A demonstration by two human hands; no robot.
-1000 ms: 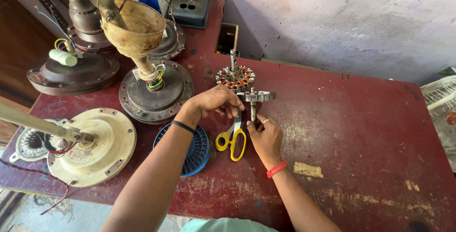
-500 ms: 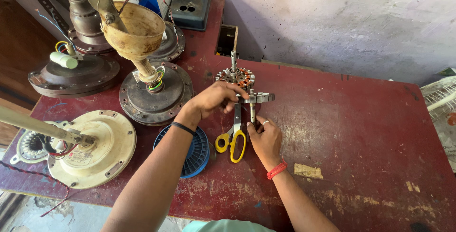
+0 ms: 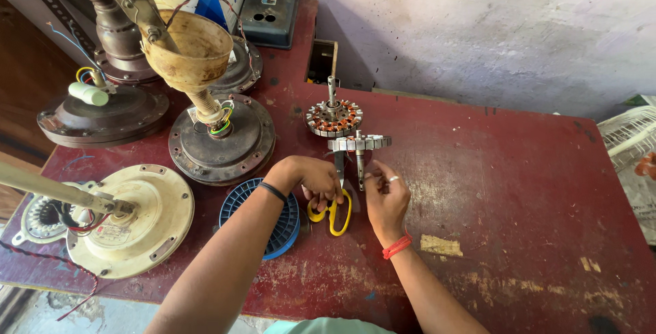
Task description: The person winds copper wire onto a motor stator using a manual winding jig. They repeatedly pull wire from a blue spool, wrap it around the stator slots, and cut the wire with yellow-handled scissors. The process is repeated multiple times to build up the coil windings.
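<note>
The left hand (image 3: 311, 178) grips yellow-handled scissors (image 3: 333, 207) on the red table (image 3: 519, 190). The right hand (image 3: 386, 197) pinches a thin wire beneath the bare stator (image 3: 359, 143).

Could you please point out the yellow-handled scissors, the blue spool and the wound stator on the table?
Scissors (image 3: 334, 215): head view, on the yellow handle loop.
Blue spool (image 3: 281, 227): head view, on its ribbed top face.
Wound stator (image 3: 333, 118): head view, on the copper coil ring.

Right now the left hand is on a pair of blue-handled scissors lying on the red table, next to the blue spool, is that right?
Not quite: the scissors have yellow handles, not blue. The head view shows the left hand on them on the red table, beside the blue spool.
</note>
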